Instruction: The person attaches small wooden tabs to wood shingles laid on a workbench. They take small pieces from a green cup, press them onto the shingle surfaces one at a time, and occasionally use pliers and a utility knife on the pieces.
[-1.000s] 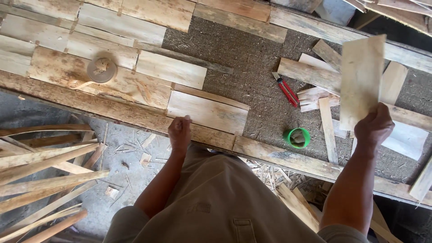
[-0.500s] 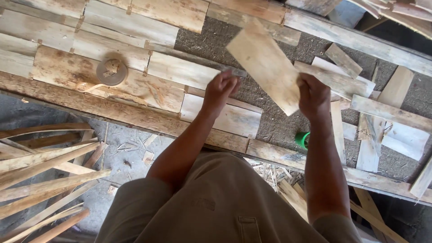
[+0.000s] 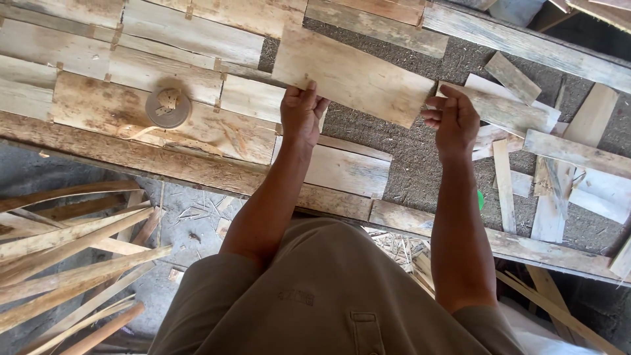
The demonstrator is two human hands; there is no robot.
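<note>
A thin pale wooden board is held flat over the grey worktable by both my hands. My left hand grips its near left edge. My right hand pinches its right end. Under and to the left of the board lie several similar pale boards set side by side in rows. One more board lies just below my left wrist.
A round tape roll sits on the laid boards at left. Loose offcuts are scattered at right. A long wooden rail runs along the table's near edge. Split wood strips pile on the floor at left. A bit of green shows behind my right forearm.
Both hands have carried the board up and left, turning it nearly level. My left hand now grips its edge instead of just reaching toward it.
</note>
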